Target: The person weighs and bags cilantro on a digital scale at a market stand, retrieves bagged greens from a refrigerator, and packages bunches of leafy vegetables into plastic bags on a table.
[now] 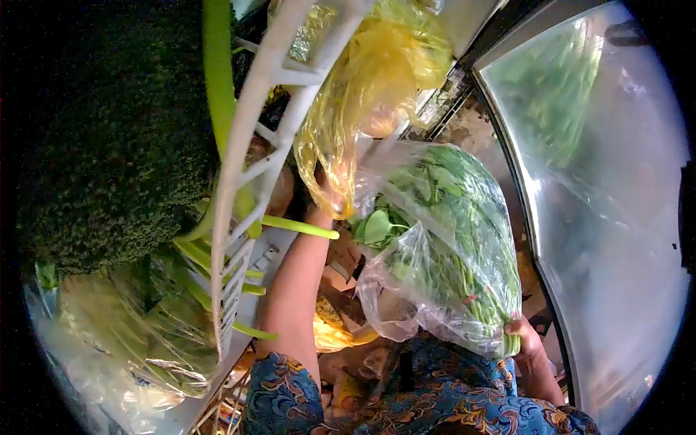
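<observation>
A clear plastic bag of leafy greens (449, 232) lies tilted in front of me, its stems toward the lower right. My right hand (529, 341) is closed around the stem end, the thumb pressed on the plastic. On the other side, my left hand (335, 190) reaches up against a thin yellow plastic bag (380, 69), beside the greens' bag. The yellow film covers its fingers, so I cannot tell what they grip. A roundish pale thing shows through the yellow bag.
A white plastic rack (250, 167) stands at left, with thin green stalks (301, 227) poking through its bars. Beyond it are a dark green bumpy mass (109, 145) and bagged greens (138, 326). A framed glass panel (602, 203) borders the right. An orange bag (337, 335) lies below.
</observation>
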`<state>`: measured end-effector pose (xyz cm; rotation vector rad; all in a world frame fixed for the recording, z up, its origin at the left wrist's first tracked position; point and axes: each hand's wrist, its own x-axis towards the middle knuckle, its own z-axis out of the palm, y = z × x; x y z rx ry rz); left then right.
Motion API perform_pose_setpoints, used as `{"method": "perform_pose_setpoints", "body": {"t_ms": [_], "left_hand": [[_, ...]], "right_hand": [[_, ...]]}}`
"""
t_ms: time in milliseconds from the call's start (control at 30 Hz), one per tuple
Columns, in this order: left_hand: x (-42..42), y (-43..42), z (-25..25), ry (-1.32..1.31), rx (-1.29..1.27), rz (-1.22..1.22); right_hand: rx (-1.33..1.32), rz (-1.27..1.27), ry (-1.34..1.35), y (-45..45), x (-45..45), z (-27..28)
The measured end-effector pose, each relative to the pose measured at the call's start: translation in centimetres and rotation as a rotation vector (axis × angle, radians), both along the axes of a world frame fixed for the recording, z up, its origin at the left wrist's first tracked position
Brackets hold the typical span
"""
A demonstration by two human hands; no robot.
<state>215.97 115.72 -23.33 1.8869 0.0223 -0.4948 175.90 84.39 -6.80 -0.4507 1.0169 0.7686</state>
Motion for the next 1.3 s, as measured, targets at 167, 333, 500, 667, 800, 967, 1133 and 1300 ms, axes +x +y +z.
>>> {"method": "perform_pose_setpoints", "body": {"t_ms": [167,333,500,667,800,967,1133,1300], "left_hand": [[-0.3,-10.1,7.9,-0.233,0.186,-0.663],[4.1,-8.9,0.0,-0.282,0.366,-0.683],[2.3,-6.3,-5.3,0.004,0.222,-0.513],[-3.6,-1.8,3.6,0.096,0.383,-0.147],[-12.3,-0.8,8.4,0.569,0.140,0.210],[-16.8,-1.9,13.3,0.882,-0.379,0.356],[-14.0,1.5,13.8,0.766,-0.146,0.072],[-4.9,-1.3,18.2,0.240,-0.013,-0.311]], "right_hand": [[-0.107,-0.109,-0.054,0.6,2.7,1.0],[-0.187,-0.100,-0.056,0.6,-0.7,-0.8],[-0.140,-0.126,0.100,0.2,-0.4,1.1],[-0.177,-0.190,0.153,1.0,7.6,6.6],[-0.114,-0.283,0.159,0.4,7.3,6.4],[0.031,-0.321,0.210,1.3,8.1,9.1],[-0.043,-0.397,0.142,3.6,11.5,13.4],[-0.250,-0.359,0.183,4.6,12.5,15.6]]}}
